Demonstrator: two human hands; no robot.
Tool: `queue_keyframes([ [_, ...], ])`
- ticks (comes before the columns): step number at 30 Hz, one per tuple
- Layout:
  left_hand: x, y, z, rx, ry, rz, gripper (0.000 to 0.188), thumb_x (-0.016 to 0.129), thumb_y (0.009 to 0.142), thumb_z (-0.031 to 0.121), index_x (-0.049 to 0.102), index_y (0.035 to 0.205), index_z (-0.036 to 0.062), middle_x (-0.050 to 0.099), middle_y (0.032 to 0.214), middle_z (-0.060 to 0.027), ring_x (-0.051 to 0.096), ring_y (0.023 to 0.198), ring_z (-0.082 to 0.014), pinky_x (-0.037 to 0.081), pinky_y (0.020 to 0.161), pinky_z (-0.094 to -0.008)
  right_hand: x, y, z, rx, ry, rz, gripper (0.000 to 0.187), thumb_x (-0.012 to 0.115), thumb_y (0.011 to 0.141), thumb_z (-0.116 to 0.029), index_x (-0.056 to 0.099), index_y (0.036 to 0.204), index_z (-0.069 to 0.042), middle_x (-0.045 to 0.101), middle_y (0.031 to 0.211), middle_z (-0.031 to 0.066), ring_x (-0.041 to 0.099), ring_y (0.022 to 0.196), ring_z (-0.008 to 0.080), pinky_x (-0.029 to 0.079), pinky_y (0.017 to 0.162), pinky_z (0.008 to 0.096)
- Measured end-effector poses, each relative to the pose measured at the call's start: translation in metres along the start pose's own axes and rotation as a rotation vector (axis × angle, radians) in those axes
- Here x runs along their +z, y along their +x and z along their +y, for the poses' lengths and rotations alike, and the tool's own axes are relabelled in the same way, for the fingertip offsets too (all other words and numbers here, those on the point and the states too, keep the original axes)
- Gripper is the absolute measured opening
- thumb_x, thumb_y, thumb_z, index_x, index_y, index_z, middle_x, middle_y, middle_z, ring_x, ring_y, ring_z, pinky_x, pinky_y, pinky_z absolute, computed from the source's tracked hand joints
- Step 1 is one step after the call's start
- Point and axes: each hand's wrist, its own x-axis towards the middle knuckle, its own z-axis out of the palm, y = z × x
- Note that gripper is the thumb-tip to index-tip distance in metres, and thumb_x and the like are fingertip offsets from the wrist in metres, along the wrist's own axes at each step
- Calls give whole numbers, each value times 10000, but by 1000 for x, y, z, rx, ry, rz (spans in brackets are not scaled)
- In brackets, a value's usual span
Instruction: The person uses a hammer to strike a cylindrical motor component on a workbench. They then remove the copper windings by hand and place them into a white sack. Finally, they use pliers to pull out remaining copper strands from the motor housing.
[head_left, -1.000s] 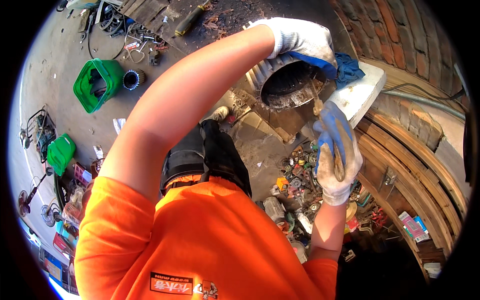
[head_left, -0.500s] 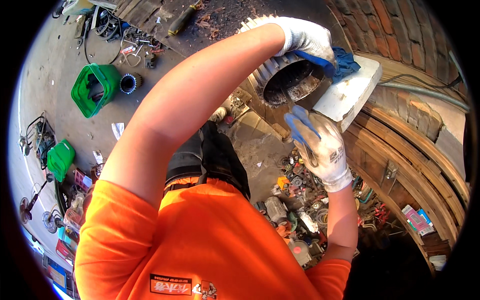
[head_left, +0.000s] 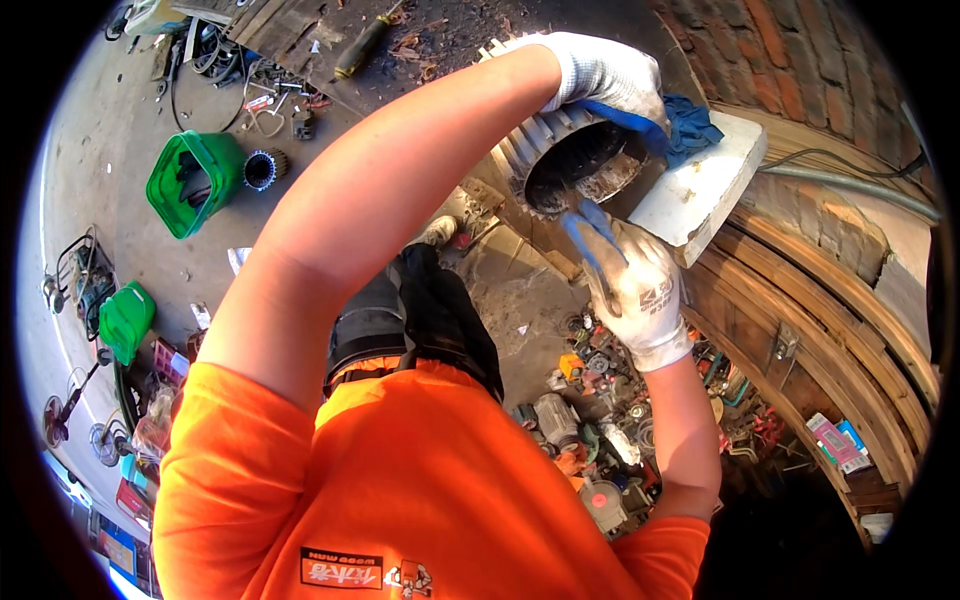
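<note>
A ribbed, grey motor housing (head_left: 512, 166) lies on its side, its round open end facing me, with dark, dirty residue inside. My left hand (head_left: 610, 75), in a white and blue glove, reaches over the top and holds it, fingers wrapped over the upper right rim. At the lower edge of the opening is my right hand (head_left: 630, 275), in a soiled white glove with blue fingertips. Its fingers are closed around something thin, mostly hidden by the glove. A blue cloth (head_left: 690, 130) is bunched beside the housing on a white block (head_left: 700, 195).
A screwdriver (head_left: 362, 45) lies on the dirty bench top. On the floor at left are a green bin (head_left: 195, 185) and a toothed metal ring (head_left: 262, 169). Motor parts (head_left: 557, 420) are heaped below my right arm. Curved wooden boards (head_left: 800, 310) and a brick wall (head_left: 780, 60) stand at right.
My right hand has shifted slightly, and the thin tool seen reaching into the housing earlier is now mostly hidden. My left hand stays on the housing.
</note>
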Motion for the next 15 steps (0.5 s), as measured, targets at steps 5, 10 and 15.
queue_keyframes([
  [5, -1, -2, 2, -10, -29, -11, 399, 696, 782, 363, 733, 925, -7, 699, 723, -129, 662, 614, -196, 531, 596, -320, 27, -4, 14, 202, 218, 166, 444, 663, 774, -69, 615, 1213, -31, 661, 1013, 222, 648, 861, 378, 522, 775, 426],
  [10, 1, 1, 1, 7, -1, 15, 394, 697, 783, 358, 732, 923, -9, 698, 721, -121, 653, 605, -184, 531, 597, -313, 68, -12, -7, 496, 876, 605, 339, 607, 906, -72, 591, 1224, 42, 653, 1165, 195, 687, 926, 265, 571, 759, 367],
  [15, -5, 0, -11, 22, -83, 34, 399, 699, 792, 380, 741, 958, 20, 713, 790, -125, 669, 640, -177, 544, 628, -302, 38, -26, -27, 593, 1071, 831, 344, 548, 963, -82, 530, 1257, 96, 628, 1165, 228, 673, 975, 289, 587, 817, 359],
])
